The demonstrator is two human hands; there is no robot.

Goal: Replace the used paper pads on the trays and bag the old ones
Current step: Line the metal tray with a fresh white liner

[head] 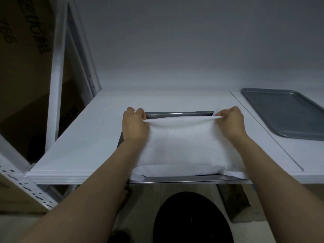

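A white paper pad lies over a metal tray at the front middle of a white table. Only the tray's far rim and near edge show around the pad. My left hand pinches the pad's far left corner. My right hand pinches its far right corner. The far edge of the pad is lifted slightly off the tray and stretched between both hands. A second grey tray rests bare on the table at the right.
A black bin bag opening sits on the floor below the table's front edge. White metal shelving with cardboard boxes stands at the left. A white wall rises behind the table.
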